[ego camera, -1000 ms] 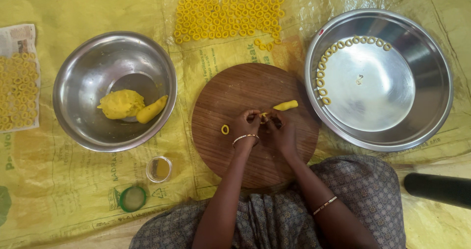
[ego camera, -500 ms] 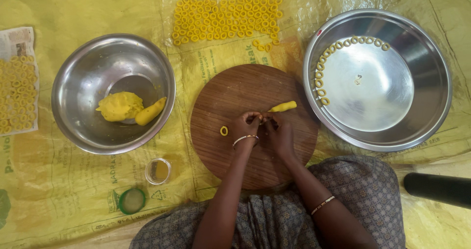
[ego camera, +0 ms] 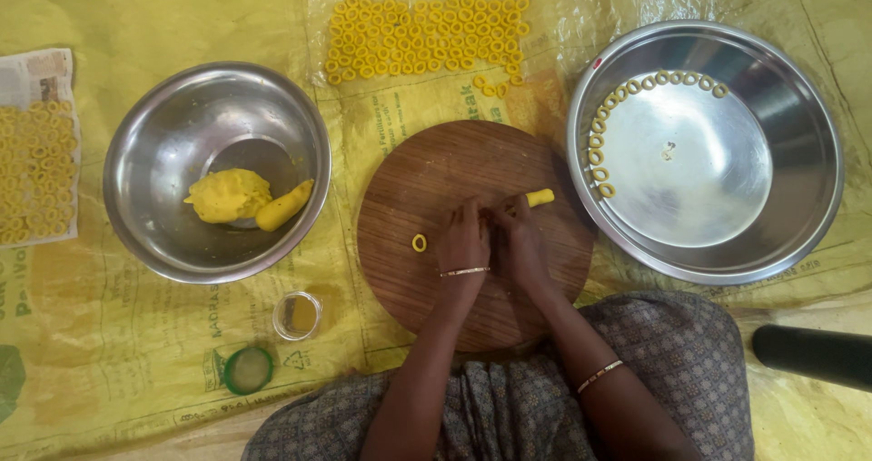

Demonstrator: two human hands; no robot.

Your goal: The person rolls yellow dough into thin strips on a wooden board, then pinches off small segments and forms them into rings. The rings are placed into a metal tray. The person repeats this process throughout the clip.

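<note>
Both of my hands meet over a round wooden board [ego camera: 427, 175]. My left hand [ego camera: 463, 238] and my right hand [ego camera: 518, 234] pinch a thin roll of yellow dough [ego camera: 538, 198], whose free end sticks out to the right. One finished dough ring [ego camera: 419, 242] lies on the board just left of my left hand. What the fingertips hold between them is hidden.
A steel bowl [ego camera: 173, 125] on the left holds a dough lump [ego camera: 229, 195] and a dough roll [ego camera: 283, 206]. A wide steel pan [ego camera: 790, 161] on the right has rings along its inner edge. Many rings [ego camera: 422, 39] lie on the yellow sheet behind; a small glass cup [ego camera: 296, 315] and green lid [ego camera: 248, 369] lie near.
</note>
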